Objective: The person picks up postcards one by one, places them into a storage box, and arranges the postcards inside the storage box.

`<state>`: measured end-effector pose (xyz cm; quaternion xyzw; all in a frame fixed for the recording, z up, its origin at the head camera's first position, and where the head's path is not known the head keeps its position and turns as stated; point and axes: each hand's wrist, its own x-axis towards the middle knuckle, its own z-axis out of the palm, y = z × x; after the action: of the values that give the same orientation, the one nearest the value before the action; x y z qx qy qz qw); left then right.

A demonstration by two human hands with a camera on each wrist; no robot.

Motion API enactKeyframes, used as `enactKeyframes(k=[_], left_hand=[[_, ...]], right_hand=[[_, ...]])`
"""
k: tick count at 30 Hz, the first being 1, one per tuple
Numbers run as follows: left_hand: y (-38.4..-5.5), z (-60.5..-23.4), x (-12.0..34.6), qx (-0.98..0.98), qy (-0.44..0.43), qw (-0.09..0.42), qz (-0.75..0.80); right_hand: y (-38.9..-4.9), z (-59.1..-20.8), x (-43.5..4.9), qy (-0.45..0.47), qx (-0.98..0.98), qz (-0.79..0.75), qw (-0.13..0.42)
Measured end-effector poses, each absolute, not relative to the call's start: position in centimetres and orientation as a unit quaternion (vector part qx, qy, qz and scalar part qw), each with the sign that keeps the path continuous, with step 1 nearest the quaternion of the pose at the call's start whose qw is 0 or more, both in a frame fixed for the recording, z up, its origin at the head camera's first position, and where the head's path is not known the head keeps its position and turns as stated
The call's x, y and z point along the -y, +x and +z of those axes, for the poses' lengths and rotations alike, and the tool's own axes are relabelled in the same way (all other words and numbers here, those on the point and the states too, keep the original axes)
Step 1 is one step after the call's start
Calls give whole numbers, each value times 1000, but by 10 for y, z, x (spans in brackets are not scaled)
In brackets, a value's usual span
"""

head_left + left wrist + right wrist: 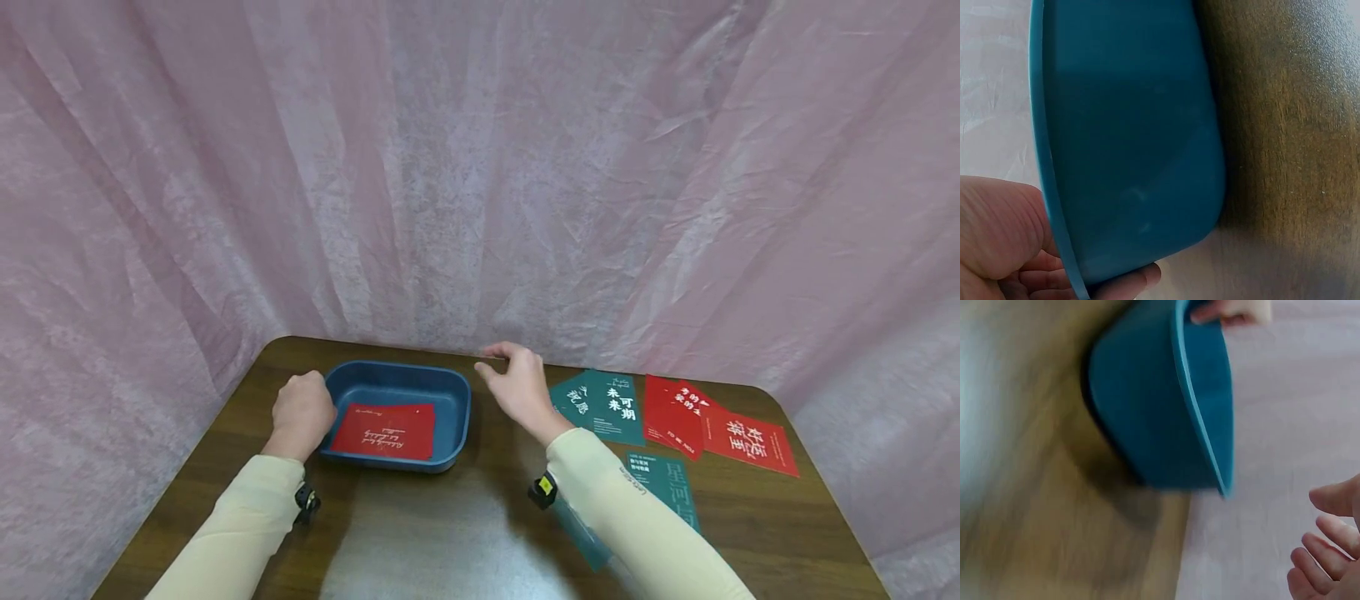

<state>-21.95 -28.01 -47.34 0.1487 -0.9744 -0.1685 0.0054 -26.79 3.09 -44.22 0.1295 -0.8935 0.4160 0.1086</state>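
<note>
A blue plastic basin [452,392] stands on the wooden table with a red card [386,431] lying inside it. My left hand [303,408] grips the basin's left rim. In the left wrist view its fingers [1132,283] curl round the outside of the basin wall [1129,137]. To the right of the basin my right hand [517,385] is raised, thumb and fingers spread apart with nothing between them. The right wrist view shows this hand [1332,550] beside the basin [1141,394], its fingers loosely bent and apart from the rim.
Green cards [611,408] and red cards [750,442] with white writing lie overlapping on the right of the table [787,525]. Another green card [663,479] lies nearer, partly under the right sleeve [637,508]. A pink curtain [480,183] hangs behind the table.
</note>
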Motion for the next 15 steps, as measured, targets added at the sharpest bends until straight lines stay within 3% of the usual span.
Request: enactKeyframes(k=[15], left_hand=[[-219,-473,287,973,159,-10,-169]], right_hand=[[-289,-442,-133,-14,900,400,172]])
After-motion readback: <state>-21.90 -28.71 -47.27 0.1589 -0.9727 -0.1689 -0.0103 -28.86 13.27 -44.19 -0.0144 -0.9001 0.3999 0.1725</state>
